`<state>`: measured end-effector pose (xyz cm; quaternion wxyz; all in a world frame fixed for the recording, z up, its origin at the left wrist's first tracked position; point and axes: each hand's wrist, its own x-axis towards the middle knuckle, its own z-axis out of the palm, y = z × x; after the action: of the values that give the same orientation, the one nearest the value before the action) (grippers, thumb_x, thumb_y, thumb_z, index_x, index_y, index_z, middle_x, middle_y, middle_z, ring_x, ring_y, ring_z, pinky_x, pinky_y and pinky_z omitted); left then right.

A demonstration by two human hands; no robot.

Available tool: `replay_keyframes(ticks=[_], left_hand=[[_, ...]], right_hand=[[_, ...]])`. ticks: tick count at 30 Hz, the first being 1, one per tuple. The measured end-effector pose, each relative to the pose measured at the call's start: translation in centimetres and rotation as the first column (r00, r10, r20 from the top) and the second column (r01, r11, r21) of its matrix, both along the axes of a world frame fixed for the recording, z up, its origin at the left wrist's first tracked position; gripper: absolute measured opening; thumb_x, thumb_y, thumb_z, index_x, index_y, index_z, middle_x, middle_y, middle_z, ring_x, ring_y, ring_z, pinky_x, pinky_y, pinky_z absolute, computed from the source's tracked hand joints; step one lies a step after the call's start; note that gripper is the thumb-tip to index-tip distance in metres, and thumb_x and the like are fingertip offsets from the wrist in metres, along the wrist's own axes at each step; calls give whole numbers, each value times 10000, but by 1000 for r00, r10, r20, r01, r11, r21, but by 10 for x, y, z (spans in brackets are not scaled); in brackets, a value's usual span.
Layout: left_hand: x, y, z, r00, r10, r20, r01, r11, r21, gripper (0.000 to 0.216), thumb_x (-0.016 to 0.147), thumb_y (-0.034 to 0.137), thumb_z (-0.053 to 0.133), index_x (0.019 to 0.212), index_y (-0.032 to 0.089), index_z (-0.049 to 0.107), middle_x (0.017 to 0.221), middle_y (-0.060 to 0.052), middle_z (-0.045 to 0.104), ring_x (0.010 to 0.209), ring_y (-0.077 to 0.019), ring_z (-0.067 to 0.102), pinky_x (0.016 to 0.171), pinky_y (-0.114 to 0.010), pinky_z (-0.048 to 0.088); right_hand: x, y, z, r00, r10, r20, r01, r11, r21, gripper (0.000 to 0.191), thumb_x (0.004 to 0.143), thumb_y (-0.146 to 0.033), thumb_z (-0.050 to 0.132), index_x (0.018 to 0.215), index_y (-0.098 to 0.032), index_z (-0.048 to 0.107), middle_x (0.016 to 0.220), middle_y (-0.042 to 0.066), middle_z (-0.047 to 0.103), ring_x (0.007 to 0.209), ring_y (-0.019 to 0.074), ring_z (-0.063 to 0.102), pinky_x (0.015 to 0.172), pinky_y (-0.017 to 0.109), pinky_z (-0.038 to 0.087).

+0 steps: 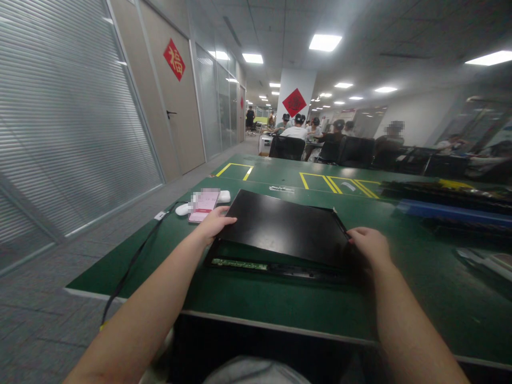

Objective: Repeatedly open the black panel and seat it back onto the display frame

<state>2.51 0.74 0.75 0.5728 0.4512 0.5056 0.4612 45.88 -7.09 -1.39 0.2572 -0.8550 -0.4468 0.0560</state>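
A flat black screen panel (pixel 280 221) lies tilted over a thin black frame (pixel 308 272) on the green table. My left hand (pixel 216 224) grips the panel's left edge, thumb on top and fingers mostly hidden beneath. At the right side, my right hand (pixel 370 244) pinches the frame's rim close to the panel's edge; its fingertips are partly hidden. Along the near side, the panel stands apart from the frame, and a strip of green circuit board (pixel 239 264) shows in the gap.
Beyond my left hand lie a phone (pixel 204 205), a white mouse-like object (pixel 183 209) and a black cable (pixel 136 253). Yellow tape (pixel 316 175) marks the green table (pixel 256 304). Dark parts and a blue strip (pixel 452 212) sit at right. Several people sit farther back.
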Motion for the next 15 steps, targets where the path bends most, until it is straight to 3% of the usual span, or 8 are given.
replay_keyframes(ticks=[15], left_hand=[[0,2,-1,999,22,-40,-22,1000,-5,547,653,90,727,1181,143,596,776,-60,734,651,-222,704,602,-313,552]], right_hand=[[4,2,-6,1000,-7,19,6,1000,20,325,742,-400,554,909,-250,790,805,83,730,780,248,668,685,318,489]])
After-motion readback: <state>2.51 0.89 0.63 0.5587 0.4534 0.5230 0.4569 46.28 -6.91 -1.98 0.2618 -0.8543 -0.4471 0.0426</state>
